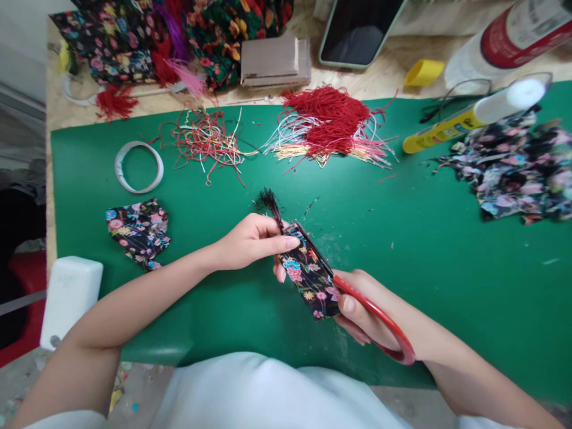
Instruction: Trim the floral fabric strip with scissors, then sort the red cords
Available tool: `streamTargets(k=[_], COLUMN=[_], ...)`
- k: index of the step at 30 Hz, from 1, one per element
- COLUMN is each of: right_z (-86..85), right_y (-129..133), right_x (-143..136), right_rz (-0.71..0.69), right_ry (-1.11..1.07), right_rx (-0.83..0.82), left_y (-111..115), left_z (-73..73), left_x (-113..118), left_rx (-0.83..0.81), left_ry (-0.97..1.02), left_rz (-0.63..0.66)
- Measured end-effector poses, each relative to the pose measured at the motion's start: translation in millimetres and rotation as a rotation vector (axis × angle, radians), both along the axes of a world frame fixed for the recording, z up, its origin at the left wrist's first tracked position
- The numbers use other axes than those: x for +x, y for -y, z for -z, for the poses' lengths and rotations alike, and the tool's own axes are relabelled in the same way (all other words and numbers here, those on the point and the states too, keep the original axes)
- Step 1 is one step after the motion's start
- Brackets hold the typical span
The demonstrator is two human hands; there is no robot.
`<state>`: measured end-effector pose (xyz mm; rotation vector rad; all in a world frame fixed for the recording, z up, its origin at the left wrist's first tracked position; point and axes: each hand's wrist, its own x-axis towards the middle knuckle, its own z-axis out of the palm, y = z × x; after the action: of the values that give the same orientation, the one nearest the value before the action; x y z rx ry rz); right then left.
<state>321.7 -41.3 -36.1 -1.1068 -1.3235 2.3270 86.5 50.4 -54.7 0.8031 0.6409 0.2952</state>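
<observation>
Floral fabric (308,280): left hand (248,241) pinching, right hand (379,289) gripping scissors (355,290).

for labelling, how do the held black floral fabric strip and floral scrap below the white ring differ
The black floral fabric strip is held; the black floral fabric scrap lies on the green mat. The strip is narrow; the scrap broader, irregular. Both have multicoloured flowers.

Soft light, faint sheen on mat (393,220), edges blurred
</observation>
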Motion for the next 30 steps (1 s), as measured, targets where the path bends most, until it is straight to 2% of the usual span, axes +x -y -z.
streamTargets(k=[13, 21, 30], right_z=[4.1, 13.8, 13.0], right_y=[3.8, 11.9, 11.4], right_x=[-2.0, 4.0, 3.5], right_rz=[0.057, 0.026, 0.021], right_ry=[-0.036, -0.051, -0.022], right_rx=[-0.064, 0.089, 0.125], left_y=[1.8, 3.7, 2.7], left_z=[2.1, 6.3, 4.3], left_x=[1.0, 0.6, 0.8], left_rx=[-0.019, 0.034, 0.043], left_ry=[0.012, 0.066, 0.032], left_rz=[-0.042, -0.076, -0.056])
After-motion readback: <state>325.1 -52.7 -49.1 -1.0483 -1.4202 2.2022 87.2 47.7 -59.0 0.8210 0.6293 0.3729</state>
